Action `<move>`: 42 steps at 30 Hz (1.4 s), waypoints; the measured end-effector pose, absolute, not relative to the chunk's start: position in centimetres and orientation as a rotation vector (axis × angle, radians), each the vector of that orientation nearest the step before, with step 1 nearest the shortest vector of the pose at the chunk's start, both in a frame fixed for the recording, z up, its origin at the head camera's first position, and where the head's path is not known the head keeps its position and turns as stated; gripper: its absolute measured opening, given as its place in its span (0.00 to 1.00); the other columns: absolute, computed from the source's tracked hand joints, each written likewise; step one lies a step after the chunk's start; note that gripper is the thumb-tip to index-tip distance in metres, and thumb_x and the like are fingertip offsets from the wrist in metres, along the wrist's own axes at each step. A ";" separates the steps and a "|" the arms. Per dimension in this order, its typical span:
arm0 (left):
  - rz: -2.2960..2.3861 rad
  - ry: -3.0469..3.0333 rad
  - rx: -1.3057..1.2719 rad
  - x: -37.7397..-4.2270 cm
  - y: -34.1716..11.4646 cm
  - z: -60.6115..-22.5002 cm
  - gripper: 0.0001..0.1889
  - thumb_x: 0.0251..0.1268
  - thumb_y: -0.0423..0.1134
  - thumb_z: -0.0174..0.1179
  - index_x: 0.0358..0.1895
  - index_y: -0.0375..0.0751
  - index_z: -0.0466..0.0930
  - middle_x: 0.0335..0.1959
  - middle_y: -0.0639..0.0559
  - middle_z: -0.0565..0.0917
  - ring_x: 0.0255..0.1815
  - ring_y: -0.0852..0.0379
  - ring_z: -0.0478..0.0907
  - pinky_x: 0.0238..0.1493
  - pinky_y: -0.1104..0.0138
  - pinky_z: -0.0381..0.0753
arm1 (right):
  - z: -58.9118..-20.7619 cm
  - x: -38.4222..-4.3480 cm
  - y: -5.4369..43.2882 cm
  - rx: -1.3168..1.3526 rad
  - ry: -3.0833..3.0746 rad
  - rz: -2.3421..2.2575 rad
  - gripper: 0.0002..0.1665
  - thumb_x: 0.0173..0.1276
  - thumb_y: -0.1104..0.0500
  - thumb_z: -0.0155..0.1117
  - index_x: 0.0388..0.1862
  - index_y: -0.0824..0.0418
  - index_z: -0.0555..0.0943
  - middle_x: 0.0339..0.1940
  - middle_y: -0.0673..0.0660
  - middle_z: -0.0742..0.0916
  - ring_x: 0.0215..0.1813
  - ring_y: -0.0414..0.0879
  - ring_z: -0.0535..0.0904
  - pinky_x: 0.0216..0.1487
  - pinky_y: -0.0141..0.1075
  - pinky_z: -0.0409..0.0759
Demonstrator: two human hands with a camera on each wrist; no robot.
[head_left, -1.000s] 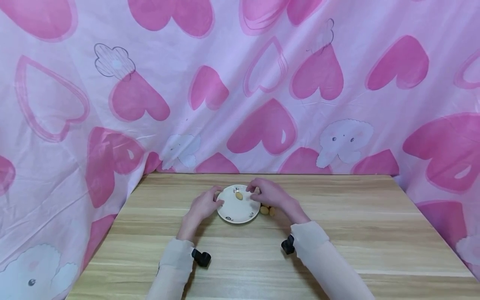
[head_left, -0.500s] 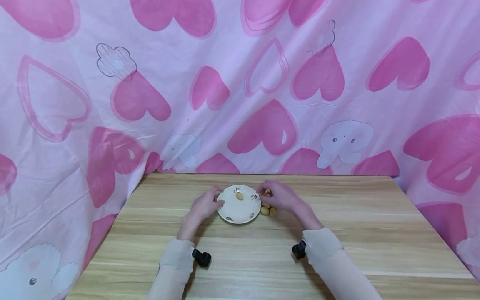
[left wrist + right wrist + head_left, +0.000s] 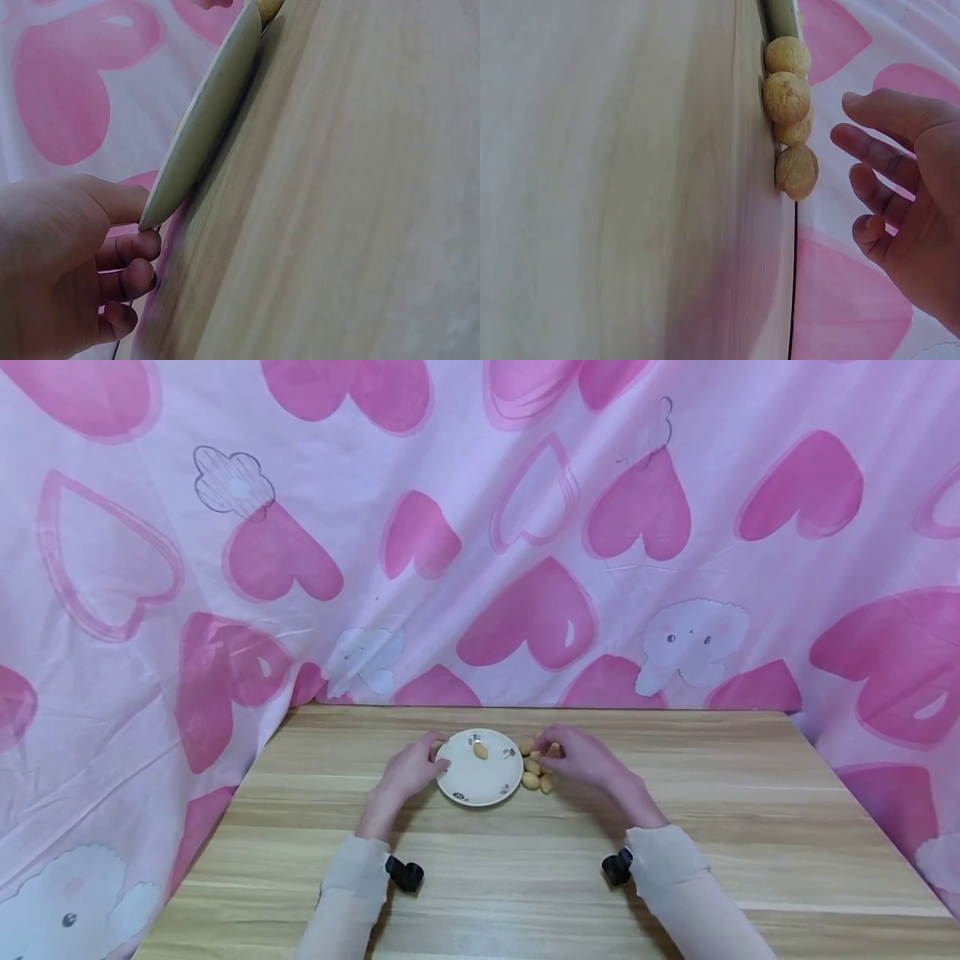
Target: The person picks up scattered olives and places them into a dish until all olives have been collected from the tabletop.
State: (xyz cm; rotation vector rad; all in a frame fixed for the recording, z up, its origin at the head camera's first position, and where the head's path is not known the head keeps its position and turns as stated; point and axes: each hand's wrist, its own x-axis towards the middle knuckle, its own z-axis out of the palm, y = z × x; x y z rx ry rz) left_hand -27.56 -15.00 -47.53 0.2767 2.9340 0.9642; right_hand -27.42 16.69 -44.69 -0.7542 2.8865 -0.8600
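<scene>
A white plate [image 3: 480, 781] with small dark prints on its rim sits near the back of the table. My left hand [image 3: 410, 768] grips its left rim, and in the left wrist view the edge of the plate [image 3: 202, 120] lies at the thumb and curled fingers [image 3: 129, 277]. One tan, oval nut-like piece [image 3: 480, 751] lies on the plate. Several more rough-skinned pieces [image 3: 787, 97] lie in a group just right of it. My right hand [image 3: 581, 758] hovers over that group, its thumb and fingers [image 3: 881, 161] loosely bent, apart and holding nothing.
The wood-grain table [image 3: 495, 877] extends in front of the plate and to both sides. Pink heart-print cloth [image 3: 525, 527] hangs along its back and sides. A black wrist camera [image 3: 405, 874] sits at the left cuff, another black camera [image 3: 617, 867] at the right.
My right hand has moved from over the plate's right rim rightward to the nut-like pieces, more of which now show beside the plate. My left hand has stayed at the rim.
</scene>
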 end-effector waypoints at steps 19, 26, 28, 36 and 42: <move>0.963 2.921 0.259 -27.4 -15.1 -47.3 0.24 0.66 0.42 0.63 0.65 0.46 0.74 0.30 0.53 0.80 0.30 0.57 0.74 0.34 0.63 0.71 | -45.4 -26.9 19.2 -0.672 2.876 -0.861 0.10 0.66 0.58 0.67 0.47 0.54 0.85 0.47 0.49 0.85 0.44 0.44 0.79 0.47 0.41 0.78; 0.962 2.922 0.266 -27.4 -15.0 -47.4 0.24 0.65 0.42 0.63 0.64 0.46 0.75 0.29 0.53 0.79 0.29 0.57 0.74 0.33 0.64 0.70 | -45.3 -26.9 19.6 -0.635 2.869 -0.826 0.10 0.66 0.60 0.67 0.46 0.54 0.85 0.47 0.50 0.85 0.49 0.48 0.81 0.50 0.45 0.79; 0.963 2.921 0.275 -27.4 -15.0 -47.4 0.24 0.65 0.42 0.63 0.64 0.46 0.75 0.29 0.53 0.80 0.29 0.57 0.74 0.33 0.63 0.71 | -45.3 -27.0 19.6 -0.596 2.859 -0.816 0.10 0.66 0.60 0.67 0.45 0.52 0.84 0.47 0.49 0.85 0.49 0.47 0.80 0.51 0.45 0.79; 0.973 2.913 0.277 -27.4 -15.0 -47.3 0.24 0.65 0.42 0.63 0.64 0.46 0.74 0.30 0.53 0.81 0.30 0.57 0.75 0.34 0.63 0.72 | -45.5 -27.2 19.3 -0.538 2.848 -0.829 0.10 0.64 0.63 0.66 0.41 0.49 0.83 0.40 0.47 0.86 0.47 0.44 0.81 0.52 0.46 0.79; 0.976 2.906 0.262 -27.4 -15.0 -47.3 0.24 0.65 0.42 0.63 0.64 0.46 0.74 0.30 0.53 0.80 0.30 0.57 0.75 0.34 0.63 0.71 | -45.9 -27.5 19.2 -0.586 2.869 -0.794 0.12 0.63 0.64 0.66 0.43 0.49 0.84 0.39 0.46 0.86 0.46 0.44 0.81 0.49 0.45 0.79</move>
